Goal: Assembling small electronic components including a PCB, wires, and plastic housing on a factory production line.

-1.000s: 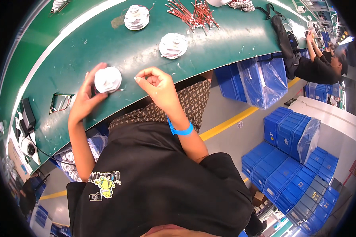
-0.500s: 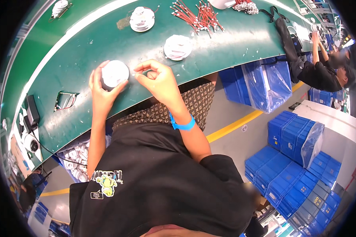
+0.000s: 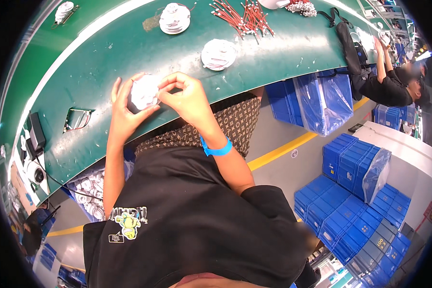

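My left hand is wrapped round a white round part, holding it over the near edge of the green bench. My right hand reaches the right rim of that part, thumb and fingertips pinched together; anything between them is too small to make out. Farther off, to the right of my hands, a white round part lies on the bench. A stack of white round parts stands beyond it.
Red wires with white connectors lie at the far side of the green bench. To the left are a small framed board and a black box. Below sits a bin of white parts. Blue crates stand right; a co-worker sits beyond.
My right hand has moved left, from beside the white round part to its rim. The part has tilted and turned in my left hand.
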Tool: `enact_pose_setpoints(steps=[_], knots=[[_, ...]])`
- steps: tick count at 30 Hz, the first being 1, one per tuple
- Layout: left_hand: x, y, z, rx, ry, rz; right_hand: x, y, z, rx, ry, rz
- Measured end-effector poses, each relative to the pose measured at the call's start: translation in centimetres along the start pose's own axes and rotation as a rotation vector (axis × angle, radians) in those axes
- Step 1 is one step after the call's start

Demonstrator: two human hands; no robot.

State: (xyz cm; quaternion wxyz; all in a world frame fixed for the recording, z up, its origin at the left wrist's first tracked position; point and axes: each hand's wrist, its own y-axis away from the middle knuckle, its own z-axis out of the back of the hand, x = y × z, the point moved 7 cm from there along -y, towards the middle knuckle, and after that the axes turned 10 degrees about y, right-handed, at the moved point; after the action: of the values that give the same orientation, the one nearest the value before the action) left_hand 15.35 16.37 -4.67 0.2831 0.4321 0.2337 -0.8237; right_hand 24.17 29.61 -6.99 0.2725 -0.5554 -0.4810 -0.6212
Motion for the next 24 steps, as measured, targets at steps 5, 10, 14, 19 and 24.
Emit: enact_pose_setpoints(steps=[5,10,14,19,24], knots=[[0.0,-0.1,-0.1,0.017,-0.009,-0.011,-0.5,-0.3,-0.1,-0.013,-0.041,0.012],[-0.4,-0.2,-0.1,0.013,-0.011,-0.008,-0.6,-0.3,0.0,-0.004,-0.102,-0.012],[-0.5,-0.2,0.3,0.006,-0.021,0.010,-0.9,-0.5,-0.4,0.013,-0.109,-0.018],[-0.5,-0.3,-0.2,0.010,-0.017,-0.040,-1.2,-0.9,-0.1,0.000,-0.058,0.000],[0.1,-0.1,-0.1,0.026,0.020,0.019,-0.5,-0.7,-0.4,0.030,-0.040,-0.038]])
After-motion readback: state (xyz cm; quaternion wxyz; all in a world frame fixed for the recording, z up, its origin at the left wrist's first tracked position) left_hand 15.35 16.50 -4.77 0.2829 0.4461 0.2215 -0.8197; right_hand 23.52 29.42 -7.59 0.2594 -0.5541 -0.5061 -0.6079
